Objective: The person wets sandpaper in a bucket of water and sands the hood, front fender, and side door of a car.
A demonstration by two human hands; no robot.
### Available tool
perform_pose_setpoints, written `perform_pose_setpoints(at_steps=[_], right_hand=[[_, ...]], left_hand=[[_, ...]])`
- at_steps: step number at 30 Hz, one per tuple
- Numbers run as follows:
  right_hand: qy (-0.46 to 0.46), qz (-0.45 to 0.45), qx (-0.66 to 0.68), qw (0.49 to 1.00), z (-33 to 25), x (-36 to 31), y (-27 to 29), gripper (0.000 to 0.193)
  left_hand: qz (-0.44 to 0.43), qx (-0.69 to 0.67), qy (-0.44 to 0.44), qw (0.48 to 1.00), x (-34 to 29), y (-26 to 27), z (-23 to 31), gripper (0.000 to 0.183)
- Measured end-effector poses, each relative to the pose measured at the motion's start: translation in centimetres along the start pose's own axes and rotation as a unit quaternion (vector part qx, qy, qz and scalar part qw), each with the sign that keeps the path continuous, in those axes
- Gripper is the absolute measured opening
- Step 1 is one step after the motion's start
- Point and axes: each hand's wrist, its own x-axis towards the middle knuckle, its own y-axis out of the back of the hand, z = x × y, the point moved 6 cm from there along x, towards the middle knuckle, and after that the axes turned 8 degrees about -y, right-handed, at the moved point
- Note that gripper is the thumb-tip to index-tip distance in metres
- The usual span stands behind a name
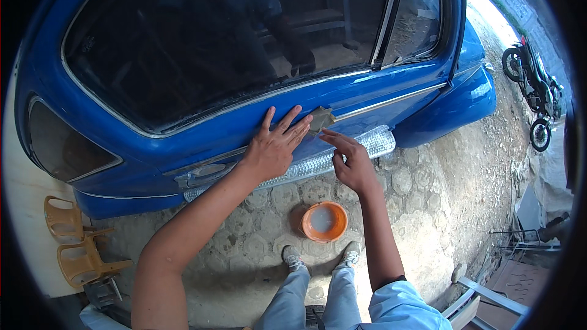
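Observation:
My left hand (272,146) lies flat with spread fingers on the blue car (361,101), just below the dark side window. Its fingertips touch a small olive-brown sheet (319,121) with ragged edges, which looks like sandpaper, resting against the door panel. At that sheet's lower right edge is my right hand (353,165), its index finger stretched toward it and its thumb apart; whether the finger touches the sheet, I cannot tell. The silver trim strip (391,101) begins right of the sheet, and a door handle (205,174) sits left of my left hand.
An orange bucket (324,222) of cloudy water stands on the paving between my feet and the car. A silver patterned running board (373,142) runs along the car's lower side. Yellow-brown plastic chairs (82,263) are at left, a motorcycle (535,82) at far right, metal frames (492,296) lower right.

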Motion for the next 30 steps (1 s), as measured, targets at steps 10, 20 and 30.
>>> perform_pose_setpoints(at_steps=[10,20,30], right_hand=[[-0.070,0.077,-0.018,0.994,-3.7,0.7,-8.7,0.074],[-0.044,0.213,-0.047,0.975,3.7,1.5,-3.0,0.074],[0.018,0.182,-0.069,0.981,-5.9,-0.2,-16.4,0.080]], left_hand=[[0.038,-0.027,0.004,0.999,-2.3,0.3,-0.7,0.068],[-0.045,0.087,0.009,0.995,-19.7,-2.2,-6.8,0.081],[0.028,0.181,-0.028,0.983,-20.5,-3.8,-6.8,0.079]])
